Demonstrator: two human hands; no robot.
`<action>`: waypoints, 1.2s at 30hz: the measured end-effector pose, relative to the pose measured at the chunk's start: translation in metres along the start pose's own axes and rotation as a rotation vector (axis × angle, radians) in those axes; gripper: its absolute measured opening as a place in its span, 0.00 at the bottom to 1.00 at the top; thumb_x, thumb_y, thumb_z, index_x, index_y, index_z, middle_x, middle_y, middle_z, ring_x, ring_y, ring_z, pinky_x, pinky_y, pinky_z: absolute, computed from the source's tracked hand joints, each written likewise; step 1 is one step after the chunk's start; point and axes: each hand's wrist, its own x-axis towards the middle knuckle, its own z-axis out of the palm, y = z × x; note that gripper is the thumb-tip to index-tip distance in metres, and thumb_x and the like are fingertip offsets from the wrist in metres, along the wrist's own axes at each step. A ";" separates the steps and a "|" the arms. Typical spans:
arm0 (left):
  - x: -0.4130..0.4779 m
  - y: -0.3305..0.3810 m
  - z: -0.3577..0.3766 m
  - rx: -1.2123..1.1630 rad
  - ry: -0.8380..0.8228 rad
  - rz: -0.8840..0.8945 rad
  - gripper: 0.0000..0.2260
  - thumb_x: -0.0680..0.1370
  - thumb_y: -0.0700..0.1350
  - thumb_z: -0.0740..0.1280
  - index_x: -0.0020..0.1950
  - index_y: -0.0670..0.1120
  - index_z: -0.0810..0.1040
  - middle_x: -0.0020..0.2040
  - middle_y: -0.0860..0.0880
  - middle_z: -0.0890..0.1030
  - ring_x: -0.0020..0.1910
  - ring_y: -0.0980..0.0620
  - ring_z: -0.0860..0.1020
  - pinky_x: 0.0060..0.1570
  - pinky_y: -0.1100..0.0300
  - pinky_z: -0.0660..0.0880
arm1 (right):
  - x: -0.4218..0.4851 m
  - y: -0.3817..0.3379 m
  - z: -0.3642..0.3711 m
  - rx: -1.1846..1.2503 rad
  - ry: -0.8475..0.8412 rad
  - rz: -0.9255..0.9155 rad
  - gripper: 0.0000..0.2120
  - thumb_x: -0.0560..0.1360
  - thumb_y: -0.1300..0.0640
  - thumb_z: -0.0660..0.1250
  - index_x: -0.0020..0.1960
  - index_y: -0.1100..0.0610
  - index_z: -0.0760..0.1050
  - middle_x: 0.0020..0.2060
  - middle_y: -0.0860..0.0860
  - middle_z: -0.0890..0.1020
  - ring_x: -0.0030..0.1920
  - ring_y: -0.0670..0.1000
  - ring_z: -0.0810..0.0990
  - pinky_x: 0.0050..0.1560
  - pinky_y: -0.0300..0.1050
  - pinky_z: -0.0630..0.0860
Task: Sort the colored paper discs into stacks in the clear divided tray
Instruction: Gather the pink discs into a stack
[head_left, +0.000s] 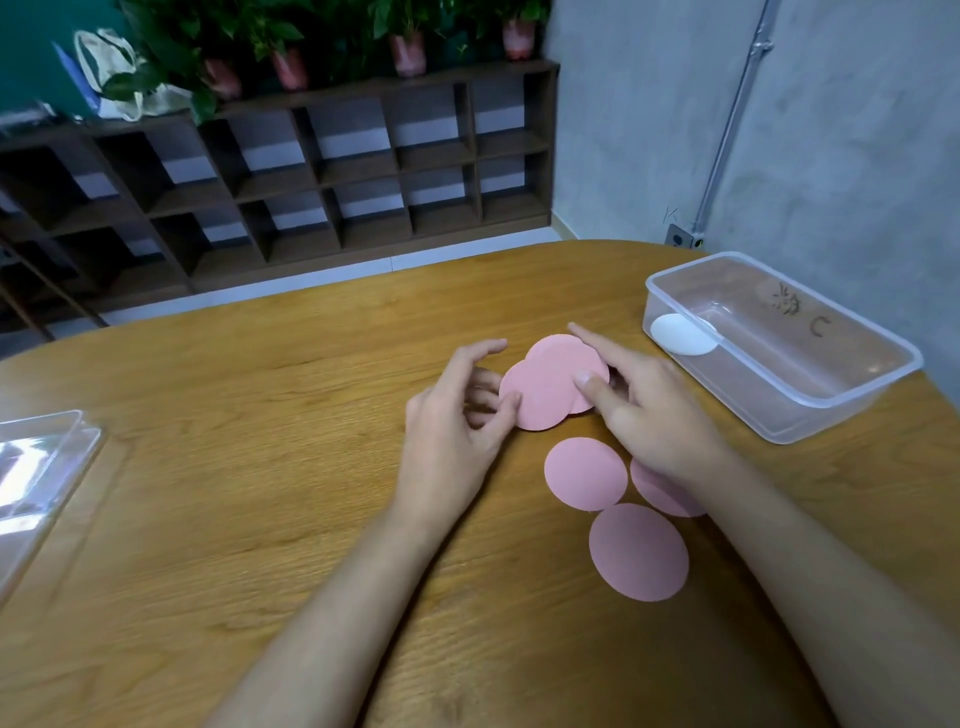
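While the left hand (457, 415) and right hand (649, 410) pinch a bunch of pink discs (550, 384) on the middle of the tabletop (260, 467), three more pink discs (584, 473) lie nearer. A white disc (683, 335) sits in the clear tub (789, 353), far right.

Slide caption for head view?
Left hand and right hand hold overlapping pink paper discs over a wooden table; three more discs lie nearer.

Three pink discs lie singly on the tabletop (234, 493): a far disc (585, 473), a near disc (639, 551) and a part-hidden disc (662, 493). The fanned pink bunch (545, 389) held between the two hands, left hand (452, 415) and right hand (654, 415), shows at least three overlapping discs, the exact number unclear. There is one white disc (683, 335), one clear tub (852, 400), one clear tray (36, 467), and four pink plant pots (408, 54).
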 end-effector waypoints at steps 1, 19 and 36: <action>0.001 -0.001 0.000 -0.009 0.009 -0.018 0.20 0.77 0.38 0.76 0.67 0.49 0.79 0.47 0.52 0.84 0.41 0.53 0.84 0.41 0.67 0.79 | 0.000 0.000 0.001 0.017 -0.019 0.004 0.24 0.83 0.56 0.62 0.78 0.45 0.66 0.38 0.33 0.71 0.42 0.32 0.73 0.46 0.27 0.66; 0.001 -0.001 0.003 0.059 -0.005 -0.072 0.15 0.76 0.47 0.79 0.61 0.49 0.83 0.45 0.55 0.84 0.39 0.56 0.82 0.41 0.70 0.76 | -0.004 -0.004 0.008 -0.077 -0.174 -0.114 0.27 0.84 0.52 0.60 0.81 0.47 0.58 0.48 0.46 0.76 0.48 0.43 0.73 0.49 0.31 0.66; -0.007 0.008 0.004 0.179 -0.568 0.053 0.33 0.69 0.58 0.82 0.72 0.60 0.75 0.62 0.62 0.83 0.65 0.63 0.75 0.65 0.72 0.66 | 0.002 0.007 -0.009 -0.133 -0.011 -0.066 0.25 0.83 0.57 0.63 0.79 0.52 0.65 0.67 0.52 0.78 0.56 0.39 0.69 0.61 0.34 0.63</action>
